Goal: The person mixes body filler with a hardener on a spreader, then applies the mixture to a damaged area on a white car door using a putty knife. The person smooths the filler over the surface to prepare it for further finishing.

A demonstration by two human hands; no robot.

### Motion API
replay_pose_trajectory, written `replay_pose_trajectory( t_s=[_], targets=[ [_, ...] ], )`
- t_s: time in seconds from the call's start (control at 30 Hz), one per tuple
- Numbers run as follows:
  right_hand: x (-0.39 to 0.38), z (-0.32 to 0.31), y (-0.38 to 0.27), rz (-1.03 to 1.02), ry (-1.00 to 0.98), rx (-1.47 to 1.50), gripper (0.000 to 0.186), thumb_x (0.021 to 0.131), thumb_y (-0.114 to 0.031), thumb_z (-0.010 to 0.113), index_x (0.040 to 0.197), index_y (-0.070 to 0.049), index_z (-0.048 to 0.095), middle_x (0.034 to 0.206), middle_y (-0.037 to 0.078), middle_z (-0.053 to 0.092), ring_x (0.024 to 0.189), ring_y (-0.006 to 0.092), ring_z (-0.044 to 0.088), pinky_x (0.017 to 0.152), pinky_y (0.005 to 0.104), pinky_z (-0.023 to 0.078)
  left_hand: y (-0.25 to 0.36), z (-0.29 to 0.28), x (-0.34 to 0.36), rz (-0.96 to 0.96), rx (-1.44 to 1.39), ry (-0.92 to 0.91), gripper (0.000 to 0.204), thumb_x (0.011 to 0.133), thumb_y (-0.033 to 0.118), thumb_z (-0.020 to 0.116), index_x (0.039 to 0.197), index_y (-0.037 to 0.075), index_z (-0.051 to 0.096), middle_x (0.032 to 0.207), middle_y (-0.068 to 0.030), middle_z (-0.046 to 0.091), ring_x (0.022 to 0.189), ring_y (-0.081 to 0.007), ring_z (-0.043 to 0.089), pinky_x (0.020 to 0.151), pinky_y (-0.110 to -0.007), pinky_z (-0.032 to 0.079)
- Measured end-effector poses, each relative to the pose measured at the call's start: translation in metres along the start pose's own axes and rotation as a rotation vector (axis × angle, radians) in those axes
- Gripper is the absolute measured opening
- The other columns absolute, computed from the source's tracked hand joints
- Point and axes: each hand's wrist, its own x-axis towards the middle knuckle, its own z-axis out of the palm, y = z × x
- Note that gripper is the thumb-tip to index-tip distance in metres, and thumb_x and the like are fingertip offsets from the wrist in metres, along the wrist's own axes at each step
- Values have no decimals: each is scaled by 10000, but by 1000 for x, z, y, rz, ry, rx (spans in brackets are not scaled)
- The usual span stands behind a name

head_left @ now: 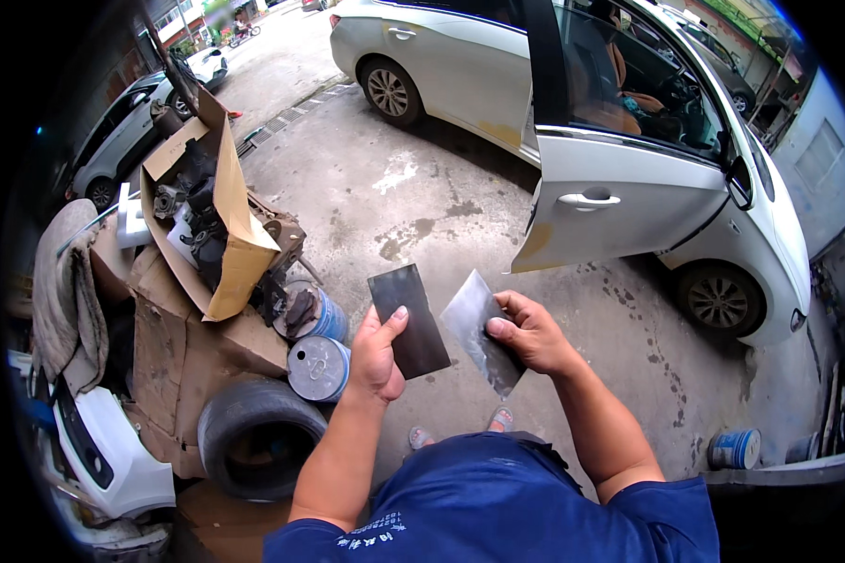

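My left hand [381, 355] is closed on a dark, flat rectangular plate [411, 319], with the thumb lying across its face. To the right of it, my right hand [528, 330] pinches a shiny grey flat sheet [479, 324] between thumb and fingers; the sheet is tilted and catches the light. A small gap separates the two pieces, both held up in front of my body. Whether they are metal or plastic I cannot tell.
Ahead stands a white car with its door [620, 192] swung open; filler-coloured patches mark the panels. On my left are a cardboard box [244, 225] of parts, metal drums [319, 368], a tire [218, 427] and a white bumper [122, 450]. A blue can [734, 449] sits at right.
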Motion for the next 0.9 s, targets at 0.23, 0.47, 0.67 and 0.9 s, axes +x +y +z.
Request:
replay_pose_trajectory(
  t_s=[0.23,0.47,0.67,0.9],
  targets=[
    [63,5,6,-40,-5,46,473,899,-300,679,1218,15,528,1057,31,623,944,85,573,865,254,464,-47,22,-33,-150,-112,-35,328,954,59,495,1282,61,473,1143,-81,617,1008,-189,626,874,-349,525],
    [-2,5,60,68,-26,36,439,870,-240,716,1188,13,549,1065,31,627,951,90,574,859,262,467,-20,-4,-33,-45,-101,57,305,961,86,492,1265,62,469,1105,-71,620,997,-189,628,864,-347,524],
    [-21,26,32,282,-449,167,366,888,-205,695,1167,1,577,1041,17,633,966,88,563,851,268,456,-3,-29,-20,-25,-85,-56,261,943,73,522,1204,64,515,1095,-72,621,972,-181,614,859,-341,508],
    [20,-7,32,188,-73,-38,349,923,-259,643,1144,3,580,962,32,645,835,88,594,725,265,496,-8,-23,-23,-81,-67,-83,333,936,43,505,1267,35,468,1135,-95,611,1002,-192,618,881,-339,510]
  ],
)
